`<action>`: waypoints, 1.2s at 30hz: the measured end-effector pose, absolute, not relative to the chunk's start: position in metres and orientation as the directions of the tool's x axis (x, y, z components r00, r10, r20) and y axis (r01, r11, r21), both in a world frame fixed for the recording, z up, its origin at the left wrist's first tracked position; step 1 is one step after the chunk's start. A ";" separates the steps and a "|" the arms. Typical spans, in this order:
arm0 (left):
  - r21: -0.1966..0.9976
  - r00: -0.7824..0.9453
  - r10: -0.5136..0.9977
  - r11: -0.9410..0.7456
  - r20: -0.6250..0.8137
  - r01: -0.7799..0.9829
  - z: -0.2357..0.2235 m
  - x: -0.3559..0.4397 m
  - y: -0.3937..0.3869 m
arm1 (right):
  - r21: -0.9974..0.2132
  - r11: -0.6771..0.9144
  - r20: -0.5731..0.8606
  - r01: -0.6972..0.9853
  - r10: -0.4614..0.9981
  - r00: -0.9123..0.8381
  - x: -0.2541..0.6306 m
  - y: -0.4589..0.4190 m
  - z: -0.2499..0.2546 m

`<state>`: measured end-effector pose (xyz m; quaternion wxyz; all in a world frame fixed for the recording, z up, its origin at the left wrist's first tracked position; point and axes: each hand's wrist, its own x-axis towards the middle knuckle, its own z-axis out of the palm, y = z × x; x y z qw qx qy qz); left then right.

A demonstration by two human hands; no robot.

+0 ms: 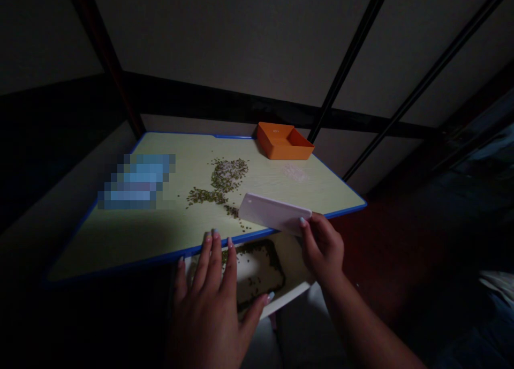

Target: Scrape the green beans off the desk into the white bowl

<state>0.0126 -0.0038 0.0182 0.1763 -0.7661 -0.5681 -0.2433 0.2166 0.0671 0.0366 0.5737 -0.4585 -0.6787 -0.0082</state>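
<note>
My right hand [324, 246] pinches the right end of a flat white scraper-like plate [273, 211], which has a small hole near its far left corner. The plate stands tilted on the tabletop near the front edge, its left end beside small green seeds or beans [233, 212]. My left hand [214, 288] has its fingers spread over a pale box or tray [287, 299] below that edge; whether it touches the rim I cannot tell. More green grains lie along the inside of the tray, partly hidden by my left hand.
Green grains mixed with whitish bits [228, 173] lie heaped mid-table [193, 149]. An orange open box [287, 144] stands at the back right, with a whitish patch of small bits [295, 172] in front. A blurred-out blue item [138, 181] lies left. Panelled wall stands behind.
</note>
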 end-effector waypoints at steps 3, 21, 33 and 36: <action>0.011 0.227 0.792 -0.283 0.567 0.959 0.017 0.012 -0.005 | -0.529 0.577 0.778 0.623 0.622 0.085 0.217 0.068 0.036; 0.030 0.216 0.783 -0.287 0.583 0.958 0.019 0.012 -0.006 | -0.628 0.583 0.731 0.516 0.669 0.134 0.220 0.072 0.035; 0.065 0.164 0.777 -0.254 0.608 0.965 0.015 0.012 -0.005 | -0.872 0.434 0.471 0.226 0.871 0.143 0.212 0.108 0.042; 0.052 0.172 0.771 -0.258 0.613 0.965 0.015 0.012 -0.005 | -0.888 0.417 0.444 0.193 0.887 0.125 0.209 0.114 0.043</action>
